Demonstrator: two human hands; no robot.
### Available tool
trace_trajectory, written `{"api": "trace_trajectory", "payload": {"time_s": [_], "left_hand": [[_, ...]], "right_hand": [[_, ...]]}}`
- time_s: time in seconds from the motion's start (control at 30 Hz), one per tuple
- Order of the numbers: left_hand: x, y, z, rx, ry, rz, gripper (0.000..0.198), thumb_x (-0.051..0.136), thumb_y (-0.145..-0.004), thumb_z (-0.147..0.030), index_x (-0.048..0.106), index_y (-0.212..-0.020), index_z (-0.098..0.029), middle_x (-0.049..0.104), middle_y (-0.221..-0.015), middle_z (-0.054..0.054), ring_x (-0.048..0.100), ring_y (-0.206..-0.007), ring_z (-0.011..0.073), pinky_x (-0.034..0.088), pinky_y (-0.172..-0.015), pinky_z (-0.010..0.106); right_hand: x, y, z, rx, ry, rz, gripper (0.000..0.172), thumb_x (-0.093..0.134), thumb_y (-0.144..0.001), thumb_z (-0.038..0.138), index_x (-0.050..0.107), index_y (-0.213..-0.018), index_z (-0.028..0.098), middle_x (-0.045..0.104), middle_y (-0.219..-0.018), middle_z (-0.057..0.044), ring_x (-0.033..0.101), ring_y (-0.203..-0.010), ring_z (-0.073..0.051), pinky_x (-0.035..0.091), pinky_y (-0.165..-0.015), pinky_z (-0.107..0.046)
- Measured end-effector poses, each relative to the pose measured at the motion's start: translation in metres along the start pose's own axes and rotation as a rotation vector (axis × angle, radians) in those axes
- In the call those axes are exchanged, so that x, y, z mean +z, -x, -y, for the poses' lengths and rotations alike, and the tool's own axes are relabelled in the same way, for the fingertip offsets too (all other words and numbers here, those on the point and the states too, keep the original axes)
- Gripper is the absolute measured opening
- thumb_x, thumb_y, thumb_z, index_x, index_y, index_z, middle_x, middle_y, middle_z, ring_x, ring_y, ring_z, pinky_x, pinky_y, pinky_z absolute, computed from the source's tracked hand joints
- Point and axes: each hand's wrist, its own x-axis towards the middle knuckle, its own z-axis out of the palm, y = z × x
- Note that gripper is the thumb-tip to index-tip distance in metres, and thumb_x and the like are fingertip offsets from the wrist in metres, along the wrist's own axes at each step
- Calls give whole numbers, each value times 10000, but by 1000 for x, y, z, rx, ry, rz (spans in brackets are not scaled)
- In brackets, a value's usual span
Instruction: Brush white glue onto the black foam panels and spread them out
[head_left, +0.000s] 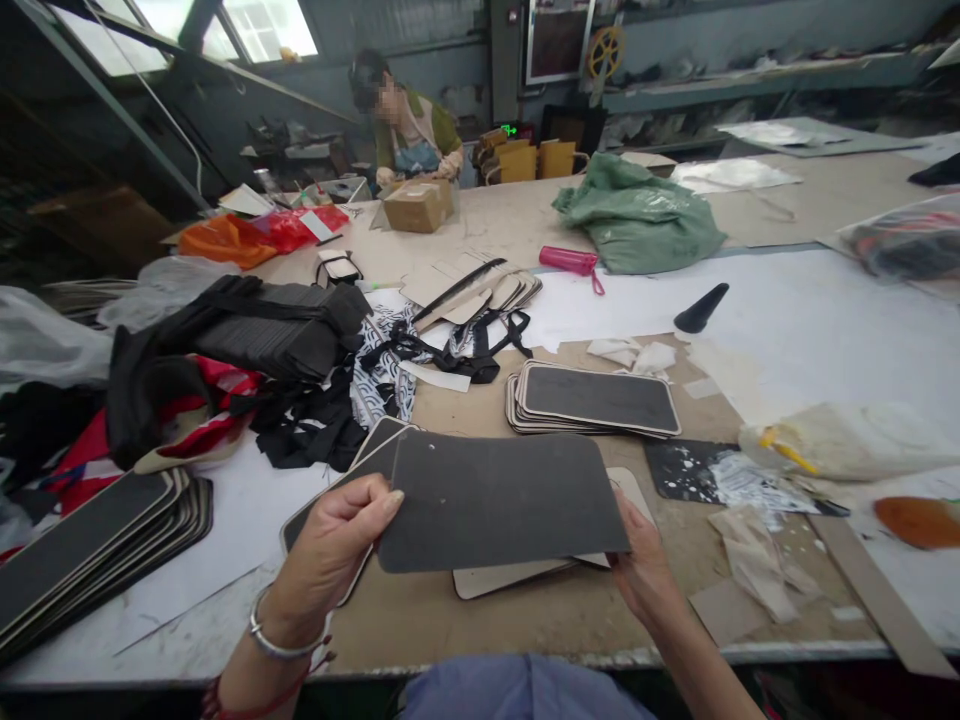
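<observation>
My left hand (337, 545) pinches the left edge of a dark grey rounded sheet (499, 500) held just above the table. At the sheet's right lower corner my right hand (643, 570) grips it, fingers curled under. Beneath the sheet lie a beige board (517, 578) and another dark panel (375, 445). A stack of black-faced, beige-edged panels (596, 400) rests beyond the sheet, and a second stack of such panels (90, 555) lies at the near left.
Black straps and patterned fabric (315, 390) pile at the left. Paper scraps and a clear plastic bag (840, 440) lie right. A green bag (637, 220), pink tube (568, 260) and cardboard box (418, 205) sit farther back, where another person (409, 125) works.
</observation>
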Motion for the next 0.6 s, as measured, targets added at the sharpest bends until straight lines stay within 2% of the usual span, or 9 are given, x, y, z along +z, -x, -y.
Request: {"api": "trace_trajectory", "payload": {"time_s": [0.13, 0.27, 0.37, 0.47, 0.53, 0.6], "left_hand": [[-14, -15, 29, -20, -120, 82, 416, 655, -666, -466, 443, -504, -147, 400, -469, -50, 350, -456, 54, 276, -436, 173], [-24, -23, 50, -56, -198, 184, 380, 609, -727, -427, 468, -514, -145, 428, -497, -38, 355, -487, 60, 281, -462, 176], [-26, -26, 51, -77, -222, 230, 370, 600, -738, -413, 468, -516, -148, 424, -506, -36, 353, -490, 63, 287, -468, 182], [-28, -33, 48, -74, -257, 248, 379, 595, -736, -423, 457, -513, -150, 410, -513, -36, 353, -489, 67, 285, -465, 188], [-30, -39, 47, -72, -290, 234, 389, 585, -737, -439, 444, -515, -152, 397, -520, -36, 346, -496, 70, 282, -467, 190], [-31, -46, 48, -65, -338, 217, 400, 564, -741, -459, 430, -517, -156, 377, -523, -39, 334, -507, 75, 283, -473, 192]], "right_hand": [[-15, 7, 3, 98, 142, 111, 402, 713, -583, 537, 577, -643, 164, 534, -533, 26, 438, -479, -99, 346, -463, -206], [-21, 16, -4, 222, 20, 156, 347, 725, -611, 484, 639, -731, 170, 622, -660, -5, 535, -596, -123, 409, -562, -212], [-17, 19, -13, 316, -144, 160, 316, 747, -616, 420, 658, -788, 171, 664, -763, -30, 589, -688, -153, 443, -645, -240], [-16, 18, -21, 410, -282, 171, 288, 723, -662, 376, 662, -854, 170, 675, -783, -38, 604, -689, -162, 458, -679, -273], [-19, 15, -25, 453, -309, 139, 265, 706, -684, 368, 654, -868, 184, 673, -773, -26, 599, -662, -152, 457, -670, -274], [-25, 11, -27, 433, -246, 92, 275, 699, -682, 395, 637, -867, 201, 658, -750, -8, 580, -640, -142, 447, -651, -269]]}}
